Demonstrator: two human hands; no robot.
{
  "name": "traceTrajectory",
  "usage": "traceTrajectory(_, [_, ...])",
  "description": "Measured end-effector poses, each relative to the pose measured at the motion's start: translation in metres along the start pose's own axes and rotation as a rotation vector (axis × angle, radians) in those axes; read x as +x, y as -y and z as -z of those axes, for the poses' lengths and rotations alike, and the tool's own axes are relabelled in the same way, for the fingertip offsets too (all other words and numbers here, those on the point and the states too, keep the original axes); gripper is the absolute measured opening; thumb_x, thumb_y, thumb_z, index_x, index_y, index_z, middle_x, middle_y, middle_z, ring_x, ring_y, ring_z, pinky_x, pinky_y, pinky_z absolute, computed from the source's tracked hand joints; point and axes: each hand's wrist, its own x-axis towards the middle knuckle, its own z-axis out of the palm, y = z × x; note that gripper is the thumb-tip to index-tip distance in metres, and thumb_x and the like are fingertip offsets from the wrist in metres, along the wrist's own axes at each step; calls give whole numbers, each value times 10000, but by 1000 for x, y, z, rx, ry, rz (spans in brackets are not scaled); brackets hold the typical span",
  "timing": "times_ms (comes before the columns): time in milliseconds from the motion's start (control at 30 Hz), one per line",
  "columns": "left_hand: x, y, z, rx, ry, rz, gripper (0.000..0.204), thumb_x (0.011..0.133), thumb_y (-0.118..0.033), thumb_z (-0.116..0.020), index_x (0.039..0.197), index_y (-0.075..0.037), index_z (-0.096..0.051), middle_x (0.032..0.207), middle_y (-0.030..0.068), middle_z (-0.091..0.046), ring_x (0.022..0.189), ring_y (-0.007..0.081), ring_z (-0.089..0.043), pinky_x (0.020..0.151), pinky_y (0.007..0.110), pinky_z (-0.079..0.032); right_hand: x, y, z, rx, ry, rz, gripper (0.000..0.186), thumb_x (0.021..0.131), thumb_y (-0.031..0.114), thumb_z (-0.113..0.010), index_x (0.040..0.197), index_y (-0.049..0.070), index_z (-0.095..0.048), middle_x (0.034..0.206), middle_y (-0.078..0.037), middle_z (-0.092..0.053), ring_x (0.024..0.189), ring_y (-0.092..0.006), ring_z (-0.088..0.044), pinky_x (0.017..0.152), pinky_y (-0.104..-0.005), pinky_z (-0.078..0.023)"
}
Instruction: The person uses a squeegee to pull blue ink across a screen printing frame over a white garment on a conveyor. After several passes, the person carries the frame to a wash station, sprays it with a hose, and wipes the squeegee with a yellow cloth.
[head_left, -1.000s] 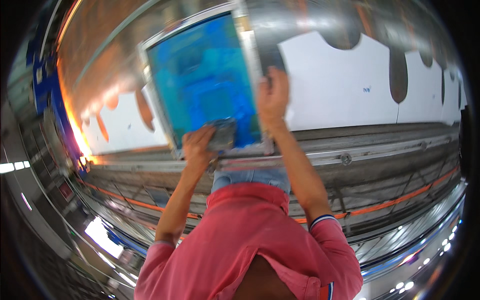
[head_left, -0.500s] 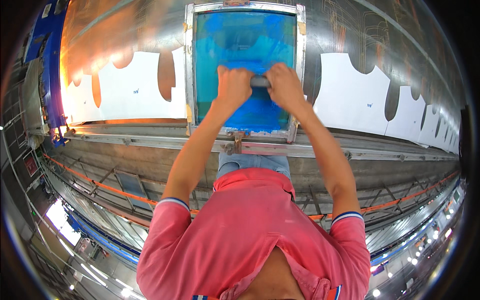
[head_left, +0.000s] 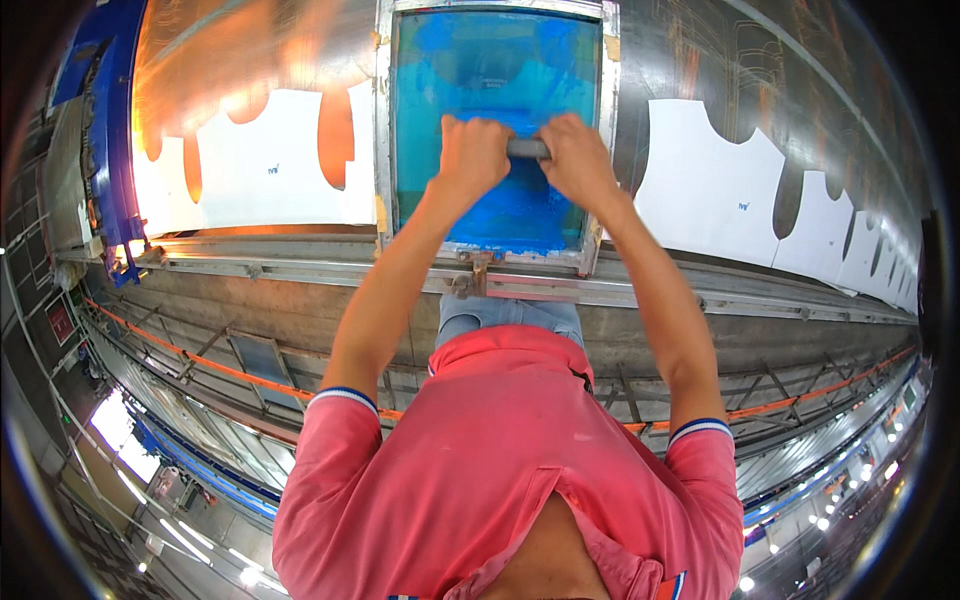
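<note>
Both hands are closed around the grey handle of a squeegee, which lies across a printing screen. My left hand wraps its left end and my right hand its right end, leaving a short stretch of handle bare between them. The squeegee's blade is hidden below the hands. Around the teal mesh runs a silvery metal screen frame. Wet blue ink coats the mesh on the near side of the squeegee, with more smears toward the far end.
White cut fabric pieces lie flat on the long metal table left of the screen, and more white pieces lie to the right. A metal rail edges the table before me. Blue machinery stands far left, beside an orange glow.
The table and screen sit slightly higher in the view, as do my hands. My grip on the squeegee is unchanged, and it stays at nearly the same spot on the mesh.
</note>
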Motion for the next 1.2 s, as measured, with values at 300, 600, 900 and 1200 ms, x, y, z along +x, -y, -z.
traceTrajectory(300, [-32, -11, -4, -5, 40, 25, 152, 678, -59, -630, 764, -127, -735, 754, 117, -689, 679, 292, -653, 684, 452, -360, -30, 18, 7, 27, 132, -68, 192, 702, 89, -697, 875, 22, -646, 963, -122, -636, 1025, -307, -560, 848, -439, -460])
traceTrajectory(600, [-42, -13, -23, -96, -102, -6, 191, 678, -39, -620, 795, -123, -745, 710, 112, -675, 655, 297, -641, 677, 439, -342, -39, 14, -14, 86, -8, -22, 217, 702, 103, -693, 891, 13, -636, 971, -126, -615, 1048, -298, -551, 890, -442, -459])
traceTrajectory(900, [-43, -13, 10, -39, 172, 66, 245, 666, -18, -620, 848, -109, -756, 746, 147, -685, 680, 320, -650, 702, 446, -399, -52, -14, 0, 626, -47, -487, 505, 842, 357, -711, 1132, -45, -613, 1046, -142, -584, 1052, -319, -545, 887, -417, -458])
traceTrajectory(1200, [14, 2, 18, -65, 36, 100, 200, 683, -26, -623, 819, -106, -744, 753, 176, -676, 709, 347, -649, 740, 465, -414, -40, -65, -47, -12, -367, -534, 566, 782, 257, -708, 1202, -85, -541, 1177, -239, -511, 1117, -391, -495, 940, -453, -437])
